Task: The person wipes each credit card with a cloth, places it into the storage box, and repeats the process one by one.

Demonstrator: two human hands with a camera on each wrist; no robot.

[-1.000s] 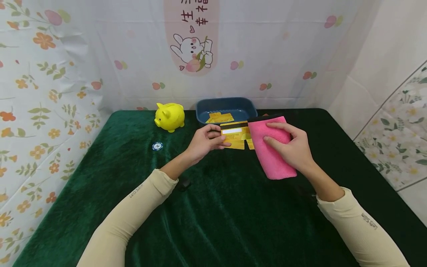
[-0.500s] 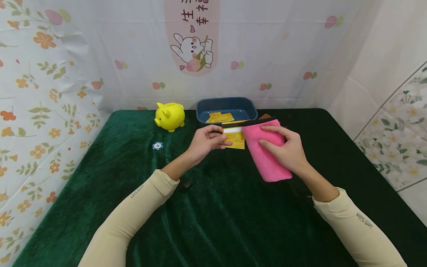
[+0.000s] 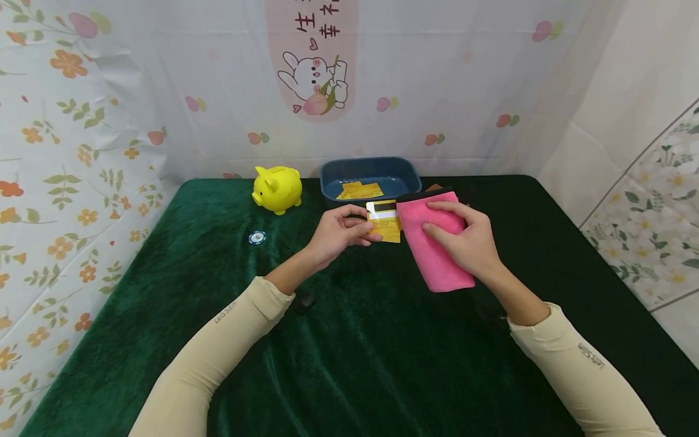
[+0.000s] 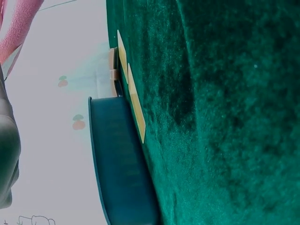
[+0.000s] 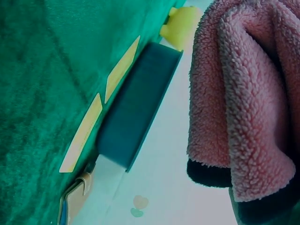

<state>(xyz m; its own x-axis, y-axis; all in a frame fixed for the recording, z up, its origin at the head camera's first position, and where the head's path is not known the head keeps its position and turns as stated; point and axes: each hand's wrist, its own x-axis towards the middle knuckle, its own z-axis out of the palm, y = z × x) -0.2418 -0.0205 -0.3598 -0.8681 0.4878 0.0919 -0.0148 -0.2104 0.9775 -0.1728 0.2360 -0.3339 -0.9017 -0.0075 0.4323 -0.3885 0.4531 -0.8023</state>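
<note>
My left hand [image 3: 344, 227] pinches a yellow bank card [image 3: 384, 212] by its left end, with the dark stripe and white strip facing me. A folded pink plush cloth [image 3: 434, 249] with a black edge is gripped in my right hand [image 3: 466, 237]; it covers the card's right end. In the right wrist view the cloth [image 5: 255, 103] hangs in folds and hides the hand. Only part of the left hand [image 4: 7, 150] shows in the left wrist view. Two more yellow cards lie on the table below, one [image 5: 84, 133] beside the other [image 5: 123, 70].
A blue basin [image 3: 409, 173] with several yellow cards [image 3: 360, 191] inside stands at the back. To its left are a yellow piggy bank [image 3: 278, 189] and a poker chip [image 3: 257, 237]. A brown wallet [image 5: 77, 197] lies by the basin. Green velvet [image 3: 327, 364] covers the table.
My right hand has moved left with the cloth, which now covers more of the held card. My left hand has shifted slightly right, and the card now catches a glare.
</note>
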